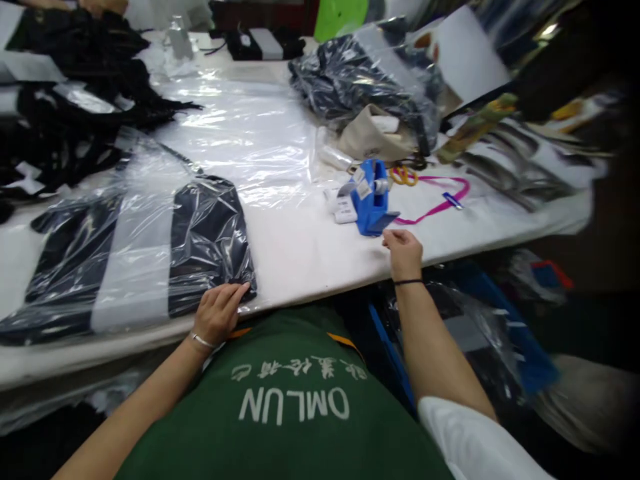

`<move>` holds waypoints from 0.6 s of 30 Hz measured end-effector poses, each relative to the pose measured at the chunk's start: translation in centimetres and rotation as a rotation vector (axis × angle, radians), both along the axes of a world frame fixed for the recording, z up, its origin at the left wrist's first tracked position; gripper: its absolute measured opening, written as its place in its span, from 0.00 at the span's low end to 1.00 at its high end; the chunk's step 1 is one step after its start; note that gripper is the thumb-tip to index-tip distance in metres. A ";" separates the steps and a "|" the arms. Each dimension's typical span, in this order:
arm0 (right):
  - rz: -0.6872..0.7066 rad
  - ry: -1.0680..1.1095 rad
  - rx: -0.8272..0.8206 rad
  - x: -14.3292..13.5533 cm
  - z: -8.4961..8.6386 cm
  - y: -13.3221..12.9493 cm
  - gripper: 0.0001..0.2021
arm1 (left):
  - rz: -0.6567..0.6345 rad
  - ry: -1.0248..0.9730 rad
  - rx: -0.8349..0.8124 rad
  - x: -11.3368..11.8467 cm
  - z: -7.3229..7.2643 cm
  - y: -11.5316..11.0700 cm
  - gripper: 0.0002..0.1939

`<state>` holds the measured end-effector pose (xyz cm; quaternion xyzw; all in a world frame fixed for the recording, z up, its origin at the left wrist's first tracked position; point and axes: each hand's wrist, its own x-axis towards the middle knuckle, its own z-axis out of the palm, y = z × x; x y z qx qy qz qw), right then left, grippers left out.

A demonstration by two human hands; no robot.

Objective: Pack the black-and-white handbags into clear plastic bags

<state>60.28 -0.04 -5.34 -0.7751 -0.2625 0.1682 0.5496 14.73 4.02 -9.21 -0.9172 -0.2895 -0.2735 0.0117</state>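
Note:
A folded black garment in a clear plastic bag (210,233), with a pale grey band (137,260) across it, lies at the table's front left. My left hand (219,312) is at the bag's near right corner, its fingers closed together over the edge; the thumb is mostly hidden. To the right, my right hand (404,250) is closed in a pinch just off the near end of a blue tape dispenser (373,200). Whatever is between those fingertips, perhaps nothing, is too small to make out. White labels (344,207) lie against the dispenser's left side.
Black fringed goods (75,120) are heaped at the left, below a co-worker's hand (105,5). Clear plastic sheets (240,133) cover the table's middle. Behind the dispenser lie another bagged dark garment (360,73) and a beige roll (375,137). A pink ribbon (450,180) curves rightward. Below stands a blue bin (530,353).

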 end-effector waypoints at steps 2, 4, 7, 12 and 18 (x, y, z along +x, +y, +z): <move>0.280 0.162 -0.015 -4.0 0.8 0.9 0.14 | 0.005 0.001 -0.038 0.0 -0.1 0.0 0.29; 0.658 0.313 -0.100 -9.4 1.7 2.1 0.16 | 0.018 0.007 -0.058 -0.1 -0.2 0.1 0.27; 1.129 0.368 -0.222 -17.4 2.7 4.7 0.19 | 0.020 0.030 -0.056 -0.2 0.0 0.2 0.25; 1.281 -0.235 -0.554 -22.8 2.3 9.4 0.21 | 0.013 0.041 -0.023 0.4 0.9 -0.1 0.22; 1.323 -0.215 -0.675 -21.4 1.5 9.9 0.25 | 0.112 0.173 -0.097 1.4 1.9 0.1 0.27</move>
